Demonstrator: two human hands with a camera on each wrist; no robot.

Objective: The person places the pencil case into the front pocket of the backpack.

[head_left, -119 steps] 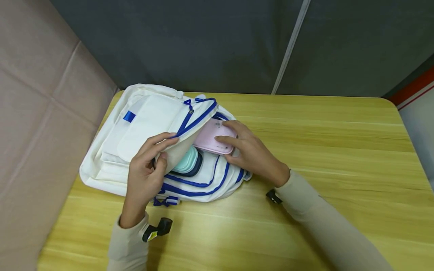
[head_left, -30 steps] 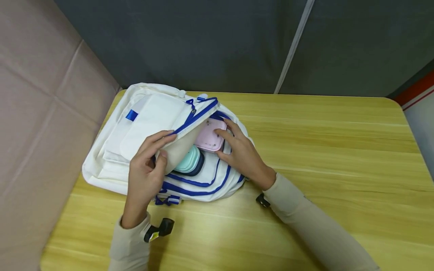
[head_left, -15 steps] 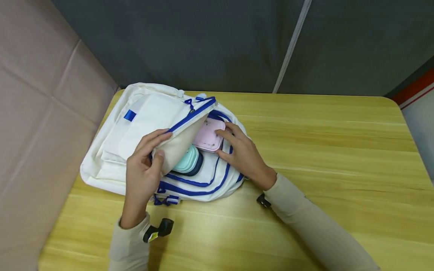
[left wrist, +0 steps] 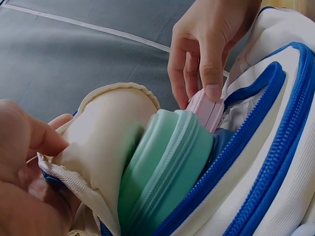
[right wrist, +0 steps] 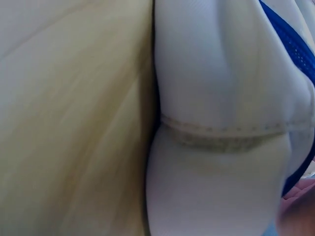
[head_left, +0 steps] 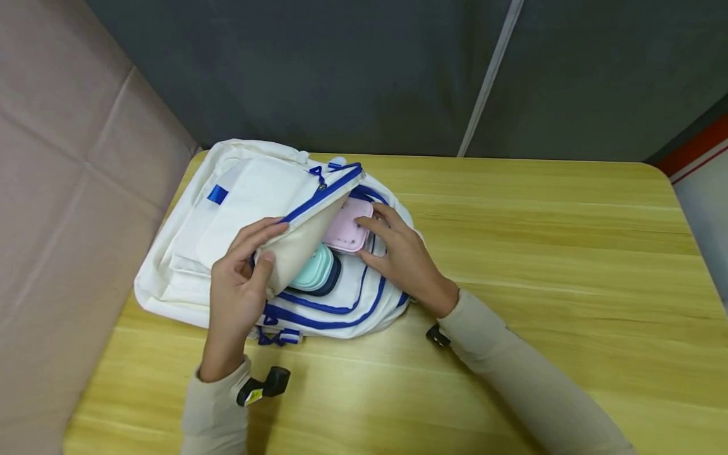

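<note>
A white backpack [head_left: 250, 208] with blue zippers lies on the table, its front pocket unzipped. My left hand [head_left: 239, 284] pinches the pocket's flap edge and holds it up, thumb on the cream lining [left wrist: 106, 128]. With thumb and fingers my right hand [head_left: 398, 253] grips the outer end of a pink zip case [head_left: 348, 226], which sits partly inside the pocket, its inner end hidden by the flap. Beside it in the pocket rests a mint-green zip case [left wrist: 162, 167], with a dark blue thing [head_left: 330, 281] under it. The right wrist view shows mostly the backpack's side [right wrist: 216, 98].
The wooden table [head_left: 540, 284] extends right of the backpack. A dark grey partition [head_left: 341, 76] stands along the back edge, and a pinkish padded panel [head_left: 68, 189] on the left. A blue strap buckle [head_left: 279, 336] lies at the backpack's near side.
Over these seconds the pink case has moved left, deeper into the pocket, with my right hand following it. My left hand still holds the flap, having shifted slightly left.
</note>
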